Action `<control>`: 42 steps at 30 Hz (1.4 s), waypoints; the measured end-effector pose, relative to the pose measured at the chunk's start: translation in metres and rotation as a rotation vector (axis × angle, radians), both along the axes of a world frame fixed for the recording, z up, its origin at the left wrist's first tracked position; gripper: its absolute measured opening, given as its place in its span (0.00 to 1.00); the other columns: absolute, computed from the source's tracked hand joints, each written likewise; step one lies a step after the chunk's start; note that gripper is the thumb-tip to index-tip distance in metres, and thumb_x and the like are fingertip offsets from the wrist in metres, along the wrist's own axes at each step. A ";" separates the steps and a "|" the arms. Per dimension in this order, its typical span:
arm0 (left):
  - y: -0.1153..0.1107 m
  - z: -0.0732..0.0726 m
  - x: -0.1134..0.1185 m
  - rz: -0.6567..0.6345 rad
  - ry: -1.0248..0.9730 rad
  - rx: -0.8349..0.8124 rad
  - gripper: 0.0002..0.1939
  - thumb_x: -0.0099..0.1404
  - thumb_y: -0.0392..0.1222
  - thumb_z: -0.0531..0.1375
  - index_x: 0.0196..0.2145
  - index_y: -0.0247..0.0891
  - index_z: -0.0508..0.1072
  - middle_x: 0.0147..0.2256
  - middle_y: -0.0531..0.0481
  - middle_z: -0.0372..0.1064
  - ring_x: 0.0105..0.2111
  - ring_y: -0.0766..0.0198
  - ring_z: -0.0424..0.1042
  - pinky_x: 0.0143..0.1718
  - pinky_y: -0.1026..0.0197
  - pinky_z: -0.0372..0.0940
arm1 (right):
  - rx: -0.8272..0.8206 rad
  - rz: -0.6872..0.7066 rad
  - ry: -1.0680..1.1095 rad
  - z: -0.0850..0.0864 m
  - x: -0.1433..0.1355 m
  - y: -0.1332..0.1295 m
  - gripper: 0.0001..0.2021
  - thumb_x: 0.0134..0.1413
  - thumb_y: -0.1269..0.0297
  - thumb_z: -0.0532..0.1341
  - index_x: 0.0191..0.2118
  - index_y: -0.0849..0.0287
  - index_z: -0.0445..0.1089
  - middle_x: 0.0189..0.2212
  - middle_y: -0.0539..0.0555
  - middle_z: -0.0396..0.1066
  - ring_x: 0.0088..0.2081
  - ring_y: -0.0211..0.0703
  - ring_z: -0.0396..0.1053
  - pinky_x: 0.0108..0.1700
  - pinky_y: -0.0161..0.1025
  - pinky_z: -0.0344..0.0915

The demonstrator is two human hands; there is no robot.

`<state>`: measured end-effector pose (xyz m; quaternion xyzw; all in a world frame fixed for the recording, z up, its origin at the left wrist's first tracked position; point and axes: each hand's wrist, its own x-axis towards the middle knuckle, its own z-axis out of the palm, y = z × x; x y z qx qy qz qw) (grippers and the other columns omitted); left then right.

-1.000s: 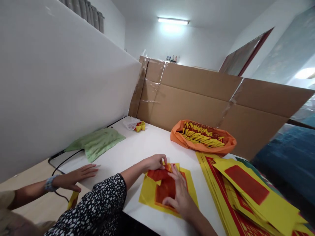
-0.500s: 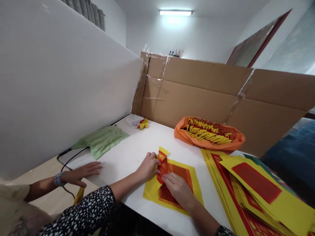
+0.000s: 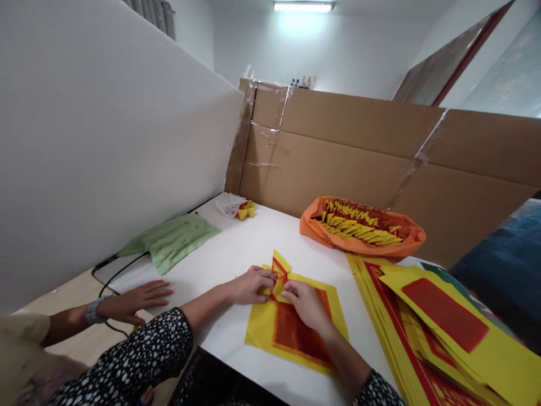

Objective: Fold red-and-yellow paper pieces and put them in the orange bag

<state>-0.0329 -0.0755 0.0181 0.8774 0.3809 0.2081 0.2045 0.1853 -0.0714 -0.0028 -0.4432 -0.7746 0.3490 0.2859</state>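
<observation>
In the head view, the work in hand looks like a fold being shaped. At the lower middle of the frame, a small folded paper, yellow with red print, stands on end over the upper left part of a flat yellow sheet with a dark red rectangle. The left hand has its fingers drawn in narrow around the left side of the folded paper; the right hand pinches its lower right edge between thumb and fingertips. The fingers cover the crease, so how far the fold is pressed is hard to judge. The next move probably calls for a light, steady pinch from both sides, so that the crease comes out straight.

Right of centre, an orange bag holds rows of folded pieces. At the lower right lies a stack of sheets, well apart from the right hand. A green cloth lies left of centre, and beyond it a clear plastic bag with a few folded pieces.

At the lower left, a co-worker's hand rests near the table's edge, beside a black cable. Cardboard walls off the back. Nothing seems to block the two working hands.
</observation>
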 end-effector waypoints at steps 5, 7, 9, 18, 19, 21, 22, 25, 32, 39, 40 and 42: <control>0.008 -0.005 0.008 0.133 -0.175 -0.141 0.05 0.61 0.39 0.60 0.28 0.38 0.72 0.39 0.51 0.72 0.38 0.62 0.71 0.42 0.64 0.61 | -0.013 -0.035 -0.002 0.003 -0.006 0.004 0.02 0.54 0.66 0.58 0.34 0.55 0.67 0.25 0.47 0.69 0.28 0.42 0.68 0.32 0.37 0.64; 0.013 -0.010 0.011 0.205 -0.206 -0.147 0.08 0.62 0.42 0.61 0.26 0.37 0.71 0.45 0.48 0.70 0.43 0.60 0.71 0.42 0.63 0.61 | 0.067 -0.081 -0.028 0.003 -0.006 -0.007 0.05 0.56 0.66 0.57 0.39 0.55 0.67 0.31 0.50 0.71 0.33 0.45 0.70 0.37 0.41 0.67; 0.017 -0.016 0.013 0.251 -0.233 -0.172 0.09 0.60 0.42 0.63 0.24 0.37 0.72 0.47 0.47 0.70 0.44 0.59 0.71 0.42 0.63 0.62 | 0.227 -0.107 -0.117 -0.002 -0.005 -0.025 0.10 0.60 0.66 0.54 0.44 0.54 0.69 0.40 0.56 0.73 0.43 0.51 0.70 0.46 0.48 0.66; 0.028 -0.015 0.011 0.271 -0.284 -0.274 0.10 0.54 0.39 0.67 0.20 0.37 0.70 0.40 0.49 0.75 0.42 0.59 0.74 0.40 0.64 0.63 | 0.076 -0.002 -0.550 -0.013 -0.017 -0.085 0.34 0.61 0.58 0.56 0.69 0.60 0.45 0.69 0.49 0.36 0.69 0.50 0.36 0.68 0.51 0.42; 0.028 -0.015 0.011 0.268 -0.287 -0.282 0.10 0.54 0.38 0.67 0.20 0.37 0.70 0.40 0.49 0.75 0.42 0.59 0.74 0.40 0.64 0.63 | 0.052 -0.006 -0.561 -0.009 -0.019 -0.086 0.34 0.61 0.57 0.55 0.69 0.60 0.45 0.69 0.48 0.35 0.69 0.49 0.35 0.68 0.51 0.41; 0.028 -0.014 0.012 0.268 -0.294 -0.294 0.10 0.54 0.37 0.67 0.20 0.37 0.70 0.39 0.49 0.76 0.43 0.60 0.74 0.40 0.64 0.63 | 0.033 -0.021 -0.563 -0.004 -0.021 -0.085 0.33 0.62 0.56 0.55 0.69 0.59 0.45 0.69 0.47 0.35 0.69 0.49 0.35 0.68 0.51 0.41; 0.028 -0.014 0.012 0.270 -0.297 -0.299 0.10 0.54 0.37 0.67 0.20 0.37 0.70 0.39 0.49 0.76 0.43 0.60 0.74 0.40 0.65 0.64 | 0.032 -0.029 -0.557 -0.002 -0.021 -0.085 0.33 0.62 0.56 0.54 0.68 0.58 0.45 0.68 0.47 0.35 0.69 0.50 0.36 0.68 0.52 0.41; 0.028 -0.015 0.012 0.283 -0.301 -0.307 0.10 0.53 0.36 0.67 0.20 0.37 0.70 0.39 0.49 0.76 0.43 0.59 0.74 0.40 0.65 0.64 | 0.049 -0.048 -0.537 -0.004 -0.022 -0.086 0.33 0.62 0.55 0.55 0.68 0.56 0.47 0.68 0.48 0.38 0.69 0.52 0.38 0.67 0.53 0.45; 0.028 -0.017 0.013 0.298 -0.302 -0.320 0.08 0.52 0.38 0.69 0.20 0.37 0.73 0.41 0.49 0.76 0.42 0.59 0.74 0.41 0.64 0.64 | 0.103 -0.091 -0.526 -0.010 -0.024 -0.088 0.30 0.60 0.59 0.57 0.67 0.51 0.53 0.67 0.51 0.44 0.67 0.58 0.45 0.62 0.59 0.53; 0.027 -0.017 0.014 0.309 -0.332 -0.344 0.09 0.51 0.37 0.69 0.20 0.37 0.72 0.39 0.49 0.76 0.41 0.59 0.75 0.41 0.64 0.65 | 0.131 -0.134 -0.587 -0.005 -0.035 -0.085 0.31 0.59 0.56 0.59 0.66 0.53 0.55 0.66 0.55 0.51 0.64 0.63 0.52 0.58 0.61 0.54; 0.027 -0.017 0.014 0.313 -0.338 -0.347 0.09 0.51 0.37 0.69 0.20 0.37 0.72 0.39 0.49 0.76 0.41 0.59 0.75 0.41 0.64 0.65 | 0.137 -0.149 -0.602 -0.003 -0.038 -0.085 0.30 0.59 0.56 0.60 0.65 0.53 0.56 0.65 0.56 0.53 0.63 0.64 0.53 0.58 0.62 0.54; 0.025 -0.019 0.015 0.331 -0.351 -0.353 0.08 0.51 0.36 0.69 0.21 0.37 0.72 0.39 0.49 0.76 0.40 0.59 0.75 0.41 0.64 0.66 | 0.152 -0.173 -0.635 0.003 -0.043 -0.085 0.30 0.58 0.55 0.60 0.65 0.53 0.58 0.64 0.57 0.56 0.61 0.65 0.56 0.57 0.62 0.54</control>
